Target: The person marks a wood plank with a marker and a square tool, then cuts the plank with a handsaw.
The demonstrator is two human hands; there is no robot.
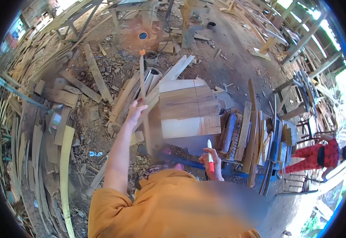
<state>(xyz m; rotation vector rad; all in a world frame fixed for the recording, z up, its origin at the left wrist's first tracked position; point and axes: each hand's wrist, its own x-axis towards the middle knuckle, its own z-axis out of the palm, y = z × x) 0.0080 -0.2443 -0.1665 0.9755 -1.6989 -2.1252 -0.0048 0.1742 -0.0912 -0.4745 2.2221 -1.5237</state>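
Observation:
My left hand [135, 112] is raised left of the wooden board, its fingers closed round a long thin wooden stick [142, 81] with an orange tip. The stick stands out roughly upright in the view, its lower end blurred. In my right hand [216, 163], near my body, is a red and white marker [210, 156], pale end pointing away from me. Between the hands and a little beyond lies a wide wooden board [185, 107] with a dark brown middle and pale bands. A thin reddish line crosses it near its right side.
Stacked planks and timber pieces [248, 139] stand right of the board. Loose boards [68, 158] and scraps cover the ground at left. Wooden frames [260, 27] rise at the back right. A person in red clothing [315, 154] is at the far right.

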